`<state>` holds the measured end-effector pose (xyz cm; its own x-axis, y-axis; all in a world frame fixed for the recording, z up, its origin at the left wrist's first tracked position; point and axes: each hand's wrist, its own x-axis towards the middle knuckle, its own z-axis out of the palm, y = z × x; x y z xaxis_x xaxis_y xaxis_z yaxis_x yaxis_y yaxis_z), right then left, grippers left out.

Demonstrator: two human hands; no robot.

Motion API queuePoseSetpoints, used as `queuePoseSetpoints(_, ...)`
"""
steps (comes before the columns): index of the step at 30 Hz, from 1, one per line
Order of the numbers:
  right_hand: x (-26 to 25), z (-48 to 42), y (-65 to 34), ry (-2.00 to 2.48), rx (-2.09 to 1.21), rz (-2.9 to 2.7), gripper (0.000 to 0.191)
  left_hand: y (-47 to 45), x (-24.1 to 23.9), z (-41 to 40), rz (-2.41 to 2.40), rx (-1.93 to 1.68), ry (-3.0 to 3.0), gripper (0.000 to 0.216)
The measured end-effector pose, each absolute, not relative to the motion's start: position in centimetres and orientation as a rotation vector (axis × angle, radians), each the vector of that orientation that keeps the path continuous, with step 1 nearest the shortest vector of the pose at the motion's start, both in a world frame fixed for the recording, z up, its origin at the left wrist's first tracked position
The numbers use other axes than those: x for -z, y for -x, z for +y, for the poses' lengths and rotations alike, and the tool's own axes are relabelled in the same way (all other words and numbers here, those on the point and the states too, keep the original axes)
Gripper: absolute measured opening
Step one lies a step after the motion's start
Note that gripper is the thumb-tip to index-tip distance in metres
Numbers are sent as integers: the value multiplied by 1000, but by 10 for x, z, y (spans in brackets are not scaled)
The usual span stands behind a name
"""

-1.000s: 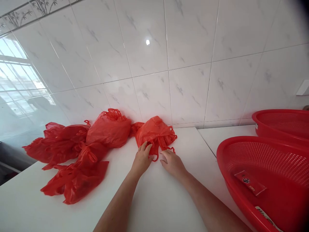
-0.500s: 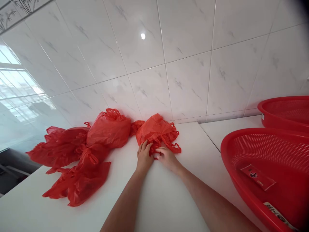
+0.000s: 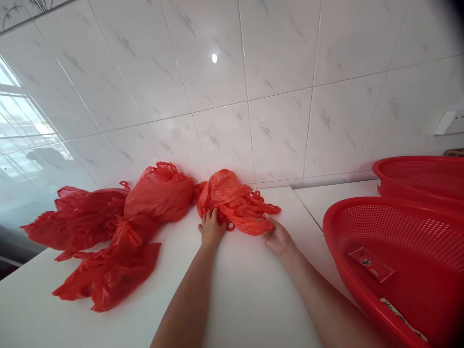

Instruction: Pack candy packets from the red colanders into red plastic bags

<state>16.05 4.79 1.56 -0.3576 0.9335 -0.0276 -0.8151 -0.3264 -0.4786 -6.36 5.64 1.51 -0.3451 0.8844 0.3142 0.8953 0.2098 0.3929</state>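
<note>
A crumpled red plastic bag (image 3: 232, 198) lies on the white table near the tiled wall. At its lower left edge rests my left hand (image 3: 211, 227), palm down with the fingers spread over the plastic. My right hand (image 3: 278, 237) pinches the bag's right end between thumb and fingers and holds it stretched out to the right. What the bag contains, if anything, is hidden. To the left sits a fuller red bag (image 3: 159, 193), close beside the one I handle.
More red bags, one knotted (image 3: 125, 261), lie in a heap on the left of the white table (image 3: 246, 299). Two red perforated baskets (image 3: 335, 227) stand at the right, the nearer holding a small red packet (image 3: 371, 264). A socket (image 3: 449, 123) is on the wall.
My right hand has moved right, drawing part of the red bag out with it. The left hand stays on the bag's near left edge. The view has shifted slightly right.
</note>
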Motion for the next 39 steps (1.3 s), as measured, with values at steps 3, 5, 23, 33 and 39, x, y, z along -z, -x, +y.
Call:
queuePoseSetpoints(3,-13,42,-176,364,-1949,-457,21,66,-13,57,-2408,839,1825,69)
queuePoseSetpoints(5,-9,36,-183,406,-1961,-502,20,66,-11,57,-2407,887,1836,69)
queuePoseSetpoints(23,-16,-29,-166,1124,-1128,-1952,13,25,-31,-26,-1528,956,2267,56)
queuePoseSetpoints(33,-16,-12,-200,1550,-551,-1819,22,39,-24,-44,-2190,1656,1919,7)
queuePoseSetpoints(39,-20,-10,-200,1651,-369,-1745,21,29,-20,-61,-2227,2170,1675,21)
